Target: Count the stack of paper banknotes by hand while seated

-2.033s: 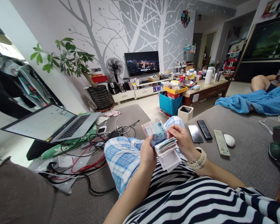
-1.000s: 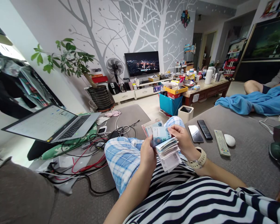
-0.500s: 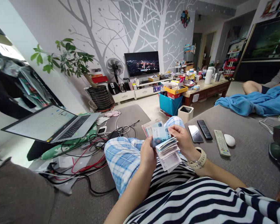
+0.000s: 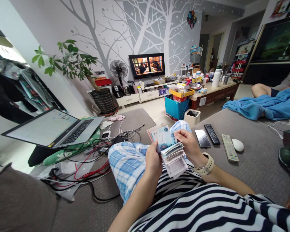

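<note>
Above my lap, both hands hold a stack of banknotes [image 4: 170,149]. My left hand [image 4: 152,160] grips the stack from the left, thumb on the notes. My right hand [image 4: 188,144], with a pale watch on the wrist, pinches the top blue-green note at its right edge and folds it back. The lower part of the stack fans down toward my striped shirt. My knee in blue plaid trousers [image 4: 128,159] lies just left of the hands.
On the grey sofa to the right lie a phone [image 4: 202,138], a black remote [image 4: 212,133], a white remote [image 4: 229,147] and a white mouse [image 4: 237,145]. An open laptop [image 4: 52,126] and tangled cables [image 4: 91,161] are left. A person under a blue blanket [image 4: 263,106] lies far right.
My right fingers have peeled one more note back from the stack. The picture on the television has switched from a dark night scene to a bright indoor one.
</note>
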